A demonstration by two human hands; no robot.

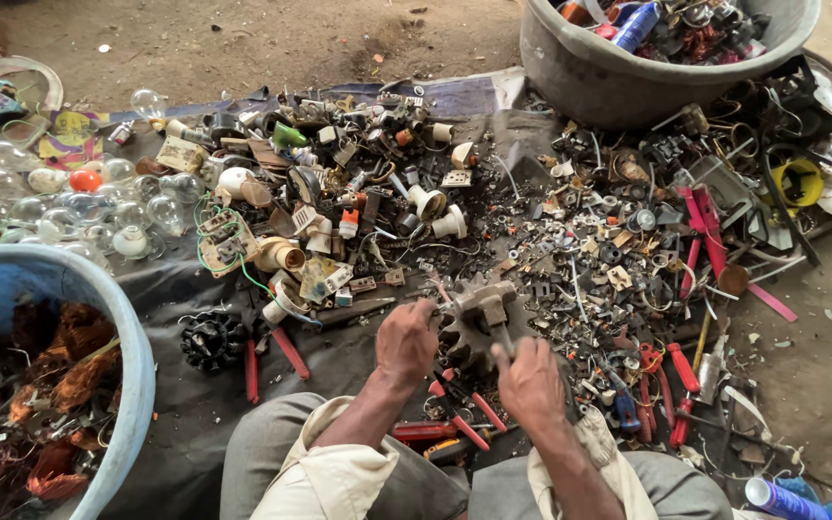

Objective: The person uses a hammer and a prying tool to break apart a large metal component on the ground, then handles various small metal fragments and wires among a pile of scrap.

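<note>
My left hand (406,344): closed around the left edge of a dark toothed metal gear (461,339), fingers curled over its rim, holding it steady on the ground sheet.
My right hand (530,382): fisted tight on the handle of a hammer (486,306); the handle runs up from my knuckles to the head.
Hammer head: pale and blocky, sitting on top of the gear, just above and between my two hands.
Gear's place: flat on the grey sheet (195,404) right in front of my knees, touching my left fingers, with my right hand just beside its lower right edge.
Under my wrists: red-handled pliers (464,409) and a yellow-and-black tool lie on the sheet between my legs.
To my left: a black ribbed round part (212,340) and one more red-handled tool (290,352), near but apart from my left hand.
Further left: a blue tub (132,356) holding copper wire and scraps.
Ahead of me: a spread of small scrap (589,241), sockets, switches and bits of metal, well beyond the gear.
Far left top: a cluster of clear glass bulbs (79,207).
Top right: a grey tub (609,82) filled with mixed junk.
Right side: more red-handled tools (683,371) lying near my right arm.
</note>
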